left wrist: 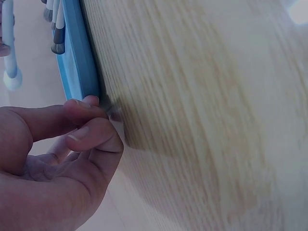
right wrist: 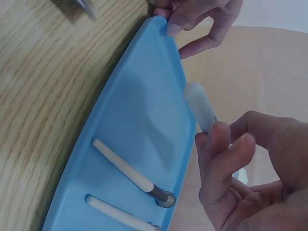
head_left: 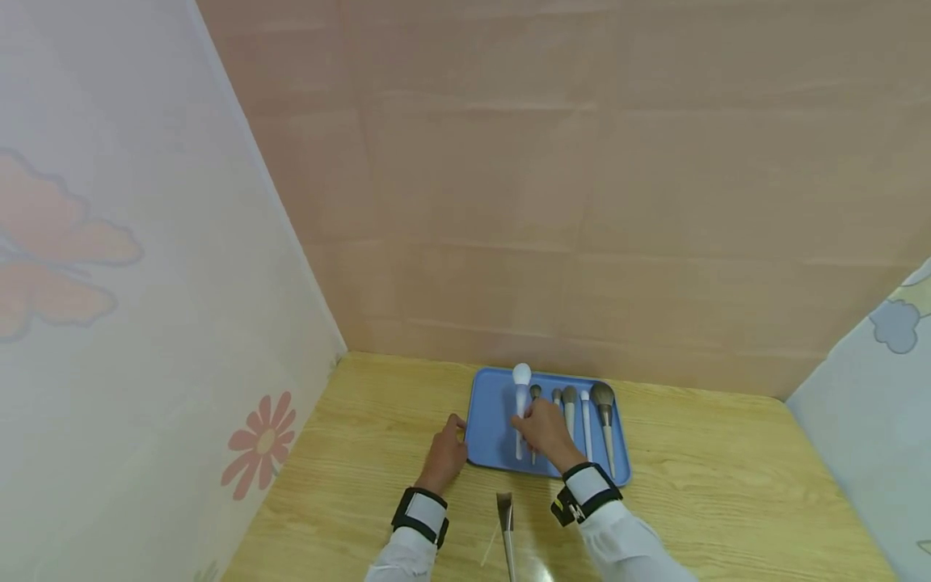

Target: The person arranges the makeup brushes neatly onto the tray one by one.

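A white makeup brush [head_left: 521,376] with pale bristles is pinched by my right hand [head_left: 549,432] above the blue tray [head_left: 489,436]. Its bristles point toward the back wall. In the right wrist view the thick end of the brush's handle [right wrist: 200,107] juts out past my fingertips, over the tray. My left hand [head_left: 444,459] grips the tray's near left corner, thumb at the rim. Several other makeup brushes lie side by side in the tray's right part, among them a large dark-bristled brush [head_left: 603,398] and a slim white-tipped brush [head_left: 586,420].
On the wooden table [head_left: 364,469], in front of the tray, lies a flat dark-bristled brush [head_left: 505,513]. Behind the tray stands a tan wall [head_left: 473,202]. Pale panels with printed shapes rise at left and right.
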Demonstrator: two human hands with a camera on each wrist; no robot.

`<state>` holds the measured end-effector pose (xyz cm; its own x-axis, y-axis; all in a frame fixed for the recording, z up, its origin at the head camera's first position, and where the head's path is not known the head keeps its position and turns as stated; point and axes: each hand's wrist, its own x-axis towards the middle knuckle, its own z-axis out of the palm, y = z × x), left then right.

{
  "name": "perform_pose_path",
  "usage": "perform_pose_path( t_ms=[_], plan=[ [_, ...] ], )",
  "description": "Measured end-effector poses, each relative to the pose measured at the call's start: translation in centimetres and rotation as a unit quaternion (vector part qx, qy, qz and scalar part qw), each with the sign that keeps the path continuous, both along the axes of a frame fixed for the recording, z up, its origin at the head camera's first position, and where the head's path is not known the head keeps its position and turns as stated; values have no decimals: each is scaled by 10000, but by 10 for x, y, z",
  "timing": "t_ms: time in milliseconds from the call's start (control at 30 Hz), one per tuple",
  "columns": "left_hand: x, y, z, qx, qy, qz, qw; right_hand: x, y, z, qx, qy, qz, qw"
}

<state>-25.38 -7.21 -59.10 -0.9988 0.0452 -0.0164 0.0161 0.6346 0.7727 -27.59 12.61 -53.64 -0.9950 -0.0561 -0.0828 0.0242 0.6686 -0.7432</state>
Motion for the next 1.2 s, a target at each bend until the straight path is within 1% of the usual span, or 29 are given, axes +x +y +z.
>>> perform_pose_path(
  t_ms=[67, 200, 300, 400, 633, 733, 867, 1033, 1200],
  plan=[
    [0, 0, 1, 26, 26, -13, 10000, -2, 0, -2, -28, -43, -4, 10000],
    [0, 0, 2, 68, -67, 1, 10000, -4, -1, -4, -99, -117, 27, 9999],
    [1, 1, 1, 9, -104, 44, 9999, -6, -2, -7, -115, -154, 46, 9998],
    [1, 1, 0, -23, -65, 52, 10000, -8, -2, -10, -77, -181, 35, 9998],
    [0, 1, -3, 91, -122, 21, 9999, -15, -2, -18, -11, -232, 45, 9997],
    [-1, 1, -2, 101, -123, 11, 9999, -17, -4, -17, 20, -192, 55, 9998],
    [-1, 1, -2, 39, -149, 47, 9999, -19, -7, -17, 106, -228, 43, 9997],
    [-2, 1, -3, -28, -146, 75, 9999, -24, -10, -21, 235, -378, 13, 9990],
    [-2, 2, -3, 13, -226, 69, 9997, -29, -11, -27, 474, -316, 40, 9984]
  ],
)
